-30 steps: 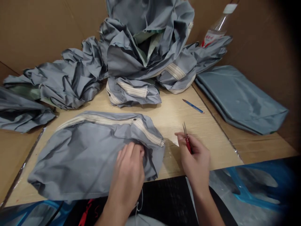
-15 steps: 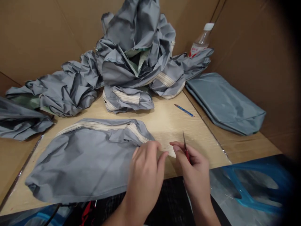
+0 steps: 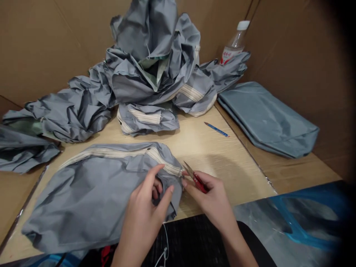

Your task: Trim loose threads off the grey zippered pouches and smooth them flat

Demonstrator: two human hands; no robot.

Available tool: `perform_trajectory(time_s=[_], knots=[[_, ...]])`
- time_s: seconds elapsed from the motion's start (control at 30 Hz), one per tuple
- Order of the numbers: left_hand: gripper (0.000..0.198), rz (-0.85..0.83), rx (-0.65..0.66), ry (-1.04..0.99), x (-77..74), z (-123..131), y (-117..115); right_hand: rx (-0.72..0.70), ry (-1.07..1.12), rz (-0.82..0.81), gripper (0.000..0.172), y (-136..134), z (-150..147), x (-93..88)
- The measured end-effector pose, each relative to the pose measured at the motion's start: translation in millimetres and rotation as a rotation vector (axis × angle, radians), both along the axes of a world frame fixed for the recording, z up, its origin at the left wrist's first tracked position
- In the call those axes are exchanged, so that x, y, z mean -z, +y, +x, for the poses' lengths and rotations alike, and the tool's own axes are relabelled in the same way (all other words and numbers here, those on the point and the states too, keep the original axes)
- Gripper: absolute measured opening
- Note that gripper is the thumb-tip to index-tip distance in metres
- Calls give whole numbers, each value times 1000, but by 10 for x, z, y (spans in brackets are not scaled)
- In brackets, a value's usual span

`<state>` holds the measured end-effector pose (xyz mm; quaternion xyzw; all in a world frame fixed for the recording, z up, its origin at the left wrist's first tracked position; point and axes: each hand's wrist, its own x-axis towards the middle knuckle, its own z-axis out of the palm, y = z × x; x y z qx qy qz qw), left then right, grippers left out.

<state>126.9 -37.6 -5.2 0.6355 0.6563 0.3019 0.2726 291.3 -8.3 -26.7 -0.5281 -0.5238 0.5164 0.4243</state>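
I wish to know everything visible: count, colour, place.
bag: 1, grey, front left
small bag: 1, grey, middle
snips: 1, red, centre
pile: count unclear, grey, back and left
folded cloth: 1, blue-grey, right
pencil: 1, blue, middle right
bottle: 1, clear, back right
table: 1, pale, under bags
walls: count unclear, brown, behind
frame: count unclear, blue, below table
cord: 1, white, bottom centre
patch: 1, red, bottom left
lap cloth: 1, black, bottom
left hand: 1, bare, at bag
right hand: 1, bare, holding snips

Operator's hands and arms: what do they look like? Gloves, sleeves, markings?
Left hand and right hand are ungloved, with no rings or markings that I can make out. Left forearm and right forearm are bare as far as shown: no sleeve, watch or band.
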Motion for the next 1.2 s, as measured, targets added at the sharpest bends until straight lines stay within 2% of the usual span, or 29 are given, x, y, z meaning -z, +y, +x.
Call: perform_trajectory(time_s=[0.13, 0.27, 0.67, 0.83, 0.93, 1.0, 1.07, 1.2], knots=[[30, -29, 20, -106, 7, -17, -4, -14, -30, 0, 24, 40, -68, 31], [22, 4, 4, -129, -29, -65, -59, -56, -48, 33, 22, 28, -97, 2], [25, 131, -125, -106, -96, -277, -372, -127, 129, -71, 30, -161, -188, -274], [22, 158, -252, -153, -115, -364, -483, -103, 157, 23, 19, -304, -105, -306], [22, 163, -306, -176, -113, -397, -519, -126, 80, 114, 14, -354, -45, -292], [22, 173, -303, -178, -114, -410, -525, -116, 49, 144, 12, -364, -33, -276], [20, 207, -278, -159, -130, -413, -519, -112, 74, 115, 18, -361, -46, -258], [17, 297, -81, -92, -209, -370, -496, -120, 111, -62, 29, -332, -110, -219]])
